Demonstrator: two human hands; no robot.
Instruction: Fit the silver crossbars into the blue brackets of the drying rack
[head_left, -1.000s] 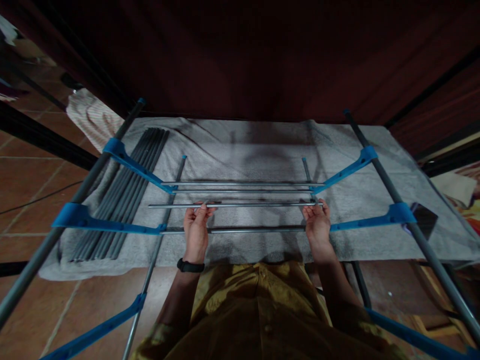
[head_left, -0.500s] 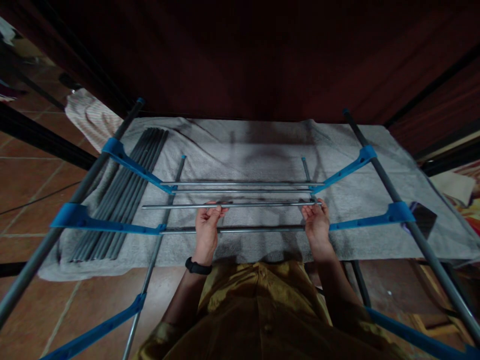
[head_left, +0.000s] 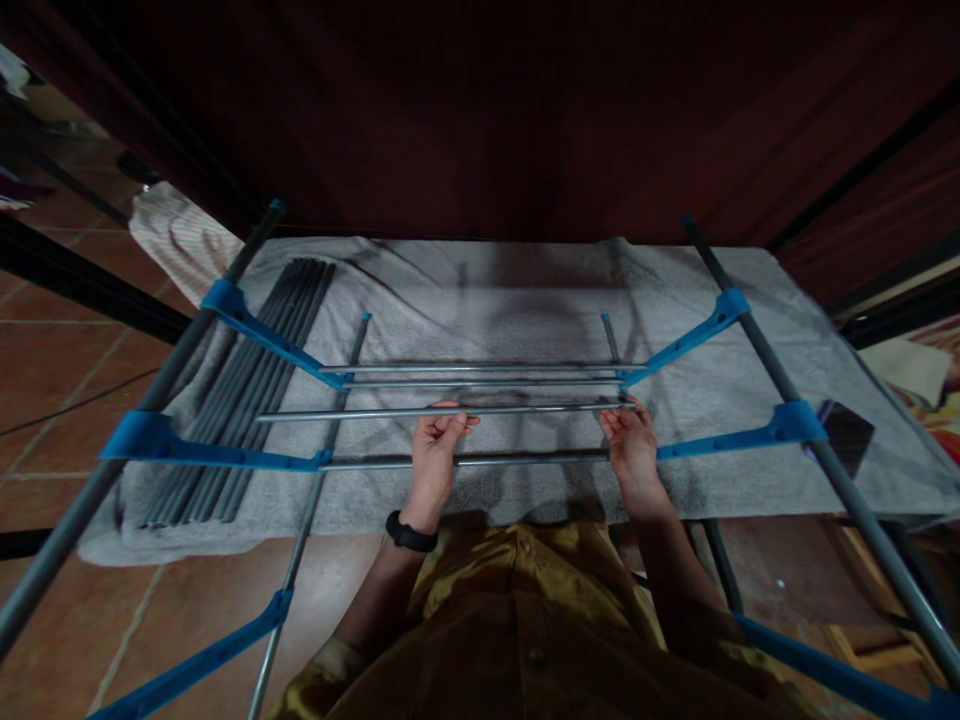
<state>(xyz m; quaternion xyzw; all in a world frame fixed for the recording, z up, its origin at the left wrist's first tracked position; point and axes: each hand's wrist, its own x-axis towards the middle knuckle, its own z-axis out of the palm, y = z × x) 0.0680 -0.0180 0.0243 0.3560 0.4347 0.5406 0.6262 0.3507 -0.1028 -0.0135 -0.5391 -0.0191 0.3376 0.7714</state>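
Note:
Across the middle of the rack, a loose grey metal tube lies level in my two hands. My left hand is closed on it near its middle, thumb in front. My right hand pinches it by its right end. Both hands are between the blue plastic brackets, such as the front left bracket and the front right bracket. Behind the held tube, two crossbars span the rear brackets. Another crossbar joins the front brackets and passes behind my wrists.
Thick upright poles slant along both sides. A row of several loose tubes lies on the grey blanket at left. A dark flat object sits beyond the right pole. Dark red curtain hangs behind.
The held tube has shifted left relative to my left hand, its left end now farther out. My left hand has slid right along it, closer to my right hand, which stays nearly in place.

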